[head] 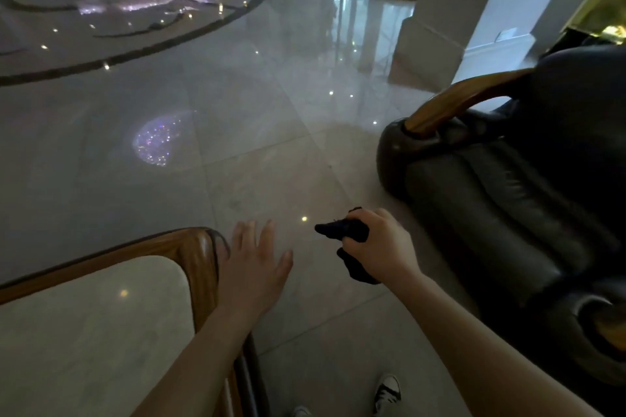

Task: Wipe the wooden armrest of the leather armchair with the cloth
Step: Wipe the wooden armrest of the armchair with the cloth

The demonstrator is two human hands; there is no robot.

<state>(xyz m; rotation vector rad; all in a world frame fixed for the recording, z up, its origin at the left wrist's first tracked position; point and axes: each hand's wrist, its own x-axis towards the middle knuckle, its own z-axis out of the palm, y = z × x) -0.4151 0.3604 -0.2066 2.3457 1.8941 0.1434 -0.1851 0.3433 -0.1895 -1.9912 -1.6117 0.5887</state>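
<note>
A dark leather armchair (pixel 501 200) stands at the right. Its curved wooden armrest (pixel 450 101) arches over the far side, and a second armrest (pixel 609 325) shows near the lower right edge. My right hand (pixel 376 240) is closed around a bunched dark cloth (pixel 342 230), held in the air over the floor just left of the seat's front, not touching the chair. My left hand (pixel 254 261) hovers with fingers spread beside the corner of a table, holding nothing.
A wood-framed table with a pale stone top (pixel 95 325) fills the lower left. Glossy marble floor (pixel 257 132) stretches ahead. A white pillar (pixel 450 10) stands behind the armchair. My sneakers (pixel 388 393) show at the bottom.
</note>
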